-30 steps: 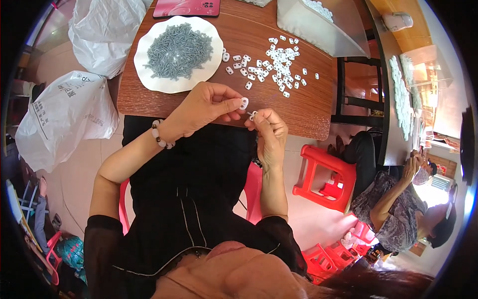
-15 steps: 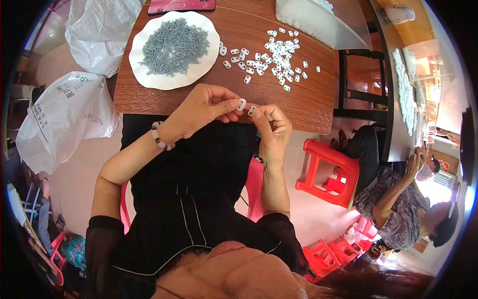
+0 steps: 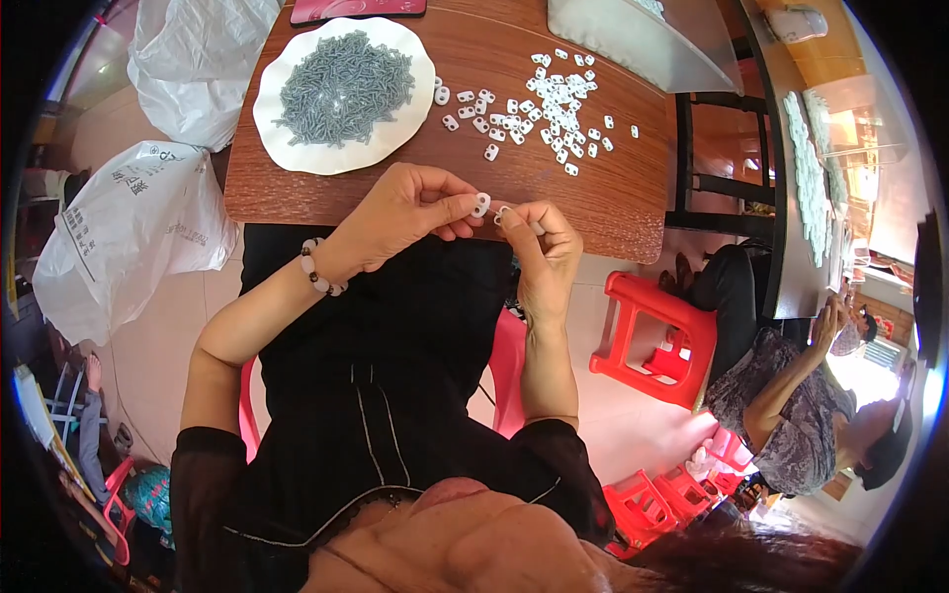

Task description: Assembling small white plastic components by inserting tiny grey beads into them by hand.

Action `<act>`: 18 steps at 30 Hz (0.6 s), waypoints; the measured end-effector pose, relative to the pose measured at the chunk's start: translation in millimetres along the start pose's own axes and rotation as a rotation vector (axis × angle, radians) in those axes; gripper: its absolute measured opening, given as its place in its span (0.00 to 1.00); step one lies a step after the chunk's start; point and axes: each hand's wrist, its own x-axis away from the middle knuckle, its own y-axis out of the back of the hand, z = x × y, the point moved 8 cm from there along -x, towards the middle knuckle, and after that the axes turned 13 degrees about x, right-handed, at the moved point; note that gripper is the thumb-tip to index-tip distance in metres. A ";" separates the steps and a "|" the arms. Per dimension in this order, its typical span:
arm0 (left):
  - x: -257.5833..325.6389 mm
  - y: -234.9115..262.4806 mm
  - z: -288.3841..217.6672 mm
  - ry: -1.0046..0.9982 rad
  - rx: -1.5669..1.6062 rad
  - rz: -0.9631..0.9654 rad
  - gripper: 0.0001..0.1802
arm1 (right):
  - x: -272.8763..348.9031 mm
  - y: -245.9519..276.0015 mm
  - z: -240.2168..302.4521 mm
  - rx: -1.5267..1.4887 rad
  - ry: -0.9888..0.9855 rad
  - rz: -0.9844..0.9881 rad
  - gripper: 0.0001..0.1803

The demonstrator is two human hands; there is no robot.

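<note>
Hands (image 3: 494, 222) nearer lap, white plate (image 3: 297, 148) behind.

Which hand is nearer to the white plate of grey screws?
Left. The left hand is just below the white plate, near its lower right rim, pinching a small white clip. The right hand is farther right, past the left hand's fingertips.

A single head-worn fisheye view looks steeply down over the person's chest and lap. Both hands meet near the picture's centre, close below the lens: left hand (image 3: 410, 208), right hand (image 3: 542, 242). The bench (image 3: 593, 193) lies just beyond them, its edges bending toward the rim.
</note>
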 end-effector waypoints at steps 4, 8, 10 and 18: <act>0.1 -0.8 -0.3 -0.007 -0.007 -0.008 0.13 | -0.1 0.8 -0.9 0.002 0.018 0.003 0.03; 0.7 0.2 1.2 -0.007 0.013 -0.011 0.13 | 0.6 -1.4 2.8 -0.033 0.021 -0.006 0.03; 1.2 -0.7 1.6 -0.008 0.012 -0.015 0.13 | 1.1 -0.4 1.2 -0.026 0.020 -0.001 0.03; 1.0 -0.2 1.5 -0.032 -0.015 -0.027 0.13 | 1.4 -1.6 2.6 0.019 0.023 -0.017 0.02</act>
